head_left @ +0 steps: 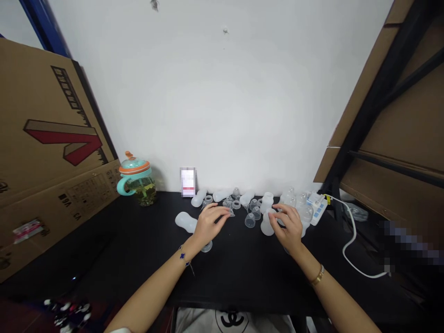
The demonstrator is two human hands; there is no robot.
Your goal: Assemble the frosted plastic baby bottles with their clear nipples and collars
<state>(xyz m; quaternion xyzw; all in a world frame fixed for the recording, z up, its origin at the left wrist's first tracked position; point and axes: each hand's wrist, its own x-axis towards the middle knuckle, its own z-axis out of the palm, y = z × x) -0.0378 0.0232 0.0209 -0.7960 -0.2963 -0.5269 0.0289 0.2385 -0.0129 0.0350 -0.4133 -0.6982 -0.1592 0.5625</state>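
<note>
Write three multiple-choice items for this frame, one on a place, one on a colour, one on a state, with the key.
1. Where does the jug with the teal handle stand?
A. at the back left of the black table, near the cardboard box
B. beside the white power strip
C. between the two hands

2. What colour is the cable on the right of the table?
A. black
B. white
C. red

3. How is the left hand placed?
A. raised high above the table
B. down among the clear plastic parts, fingers reaching toward a small piece
C. gripping the jug's handle

Key: 1 A, the jug sits next to the box, far left of the parts. 2 B, the cable runs white from the power strip. 3 B, the left hand lies low by the clear parts, as the right hand does.
</note>
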